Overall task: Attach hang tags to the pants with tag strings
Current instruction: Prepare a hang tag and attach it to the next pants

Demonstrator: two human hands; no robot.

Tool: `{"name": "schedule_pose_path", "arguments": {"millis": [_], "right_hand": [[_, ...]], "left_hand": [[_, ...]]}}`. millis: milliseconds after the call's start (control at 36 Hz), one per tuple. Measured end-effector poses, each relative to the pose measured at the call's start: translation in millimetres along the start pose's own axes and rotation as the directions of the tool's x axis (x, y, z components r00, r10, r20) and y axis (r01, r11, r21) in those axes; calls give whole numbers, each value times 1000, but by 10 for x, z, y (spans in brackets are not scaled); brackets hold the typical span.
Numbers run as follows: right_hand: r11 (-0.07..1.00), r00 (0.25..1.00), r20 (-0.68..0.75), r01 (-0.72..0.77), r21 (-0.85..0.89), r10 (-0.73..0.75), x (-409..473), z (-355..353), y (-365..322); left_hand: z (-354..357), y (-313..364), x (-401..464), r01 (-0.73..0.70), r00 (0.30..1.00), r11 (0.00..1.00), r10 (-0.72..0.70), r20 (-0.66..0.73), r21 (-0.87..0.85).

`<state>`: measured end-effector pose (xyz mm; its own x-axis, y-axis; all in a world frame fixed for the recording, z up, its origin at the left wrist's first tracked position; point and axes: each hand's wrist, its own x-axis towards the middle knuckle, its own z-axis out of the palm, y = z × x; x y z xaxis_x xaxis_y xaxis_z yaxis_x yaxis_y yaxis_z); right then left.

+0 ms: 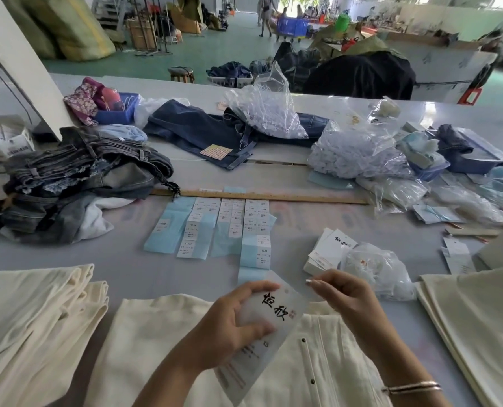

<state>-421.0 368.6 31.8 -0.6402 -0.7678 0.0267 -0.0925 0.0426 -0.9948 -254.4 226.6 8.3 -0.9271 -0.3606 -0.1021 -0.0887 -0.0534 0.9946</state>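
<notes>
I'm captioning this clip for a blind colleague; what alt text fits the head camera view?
A person's left hand holds a white hang tag with black calligraphy over cream pants on a grey table, while the right hand pinches near the tag's top. Beyond lie strips of size stickers, a wooden ruler and a heap of jeans.

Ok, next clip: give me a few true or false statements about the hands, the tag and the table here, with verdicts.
1. The left hand holds a white hang tag. True.
2. The tag hangs from the cream pants by a string. False: no string shows on it; it is in the hand, above the pants.
3. A wooden ruler lies beyond the sticker sheets. True.
4. The right hand holds scissors. False: no scissors are visible; its fingers are curled near the tag's top corner.
</notes>
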Motion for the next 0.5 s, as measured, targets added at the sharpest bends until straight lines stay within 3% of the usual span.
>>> {"name": "schedule_pose_path", "arguments": {"millis": [278,500], "right_hand": [[988,985,140,-111,103,96,-49,193,134],[976,984,109,-158,146,143,-92,269,215]], "left_hand": [[36,2,-20,-12,999,999,14,36,-37],[25,-48,-20,-30,999,1000,30,42,1]]}}
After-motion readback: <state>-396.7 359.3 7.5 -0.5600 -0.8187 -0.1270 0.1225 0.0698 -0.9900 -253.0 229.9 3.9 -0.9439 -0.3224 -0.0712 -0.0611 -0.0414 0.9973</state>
